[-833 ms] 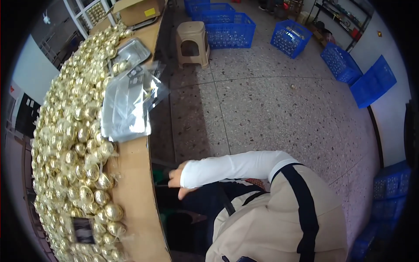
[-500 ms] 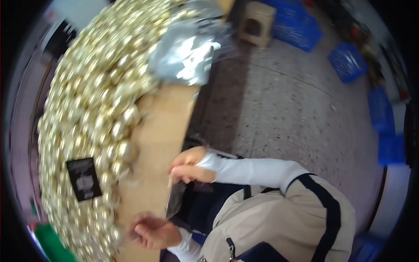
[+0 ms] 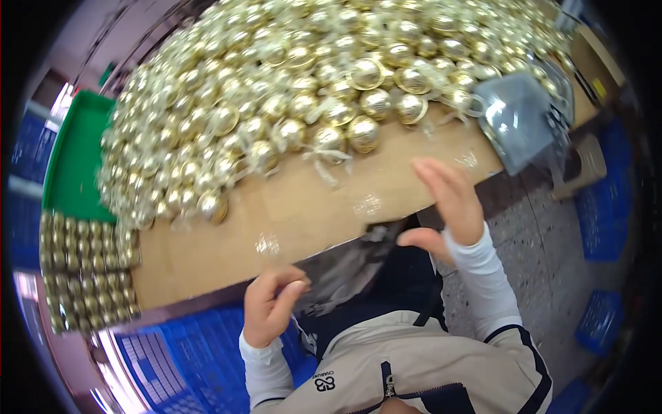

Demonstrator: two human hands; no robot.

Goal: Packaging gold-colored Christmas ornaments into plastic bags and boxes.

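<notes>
My right hand (image 3: 452,210) is held above the table's near edge, fingers stretched and thumb apart, with nothing in it. Lower left, my left hand (image 3: 270,303) is closed, thumb against curled fingers; what it grips, if anything, is hidden. Close to its fingertips a dark, see-through plastic sheet or bag (image 3: 348,272) lies below the table edge, over my lap. Beyond both hands, a large heap of shiny gold ball ornaments (image 3: 300,103) with pale ribbons covers the far side of the cardboard-topped table (image 3: 310,203).
A stack of clear plastic bags (image 3: 520,117) overhangs the table at right. At left are a green tray (image 3: 76,162) and packed rows of gold balls (image 3: 89,303). Blue crates (image 3: 207,352) stand below the table, others on the right-hand floor, near a beige stool (image 3: 586,165).
The view has swung round, showing the table crosswise. My right hand, pinched before, has spread open. The dark card on the ornaments no longer shows.
</notes>
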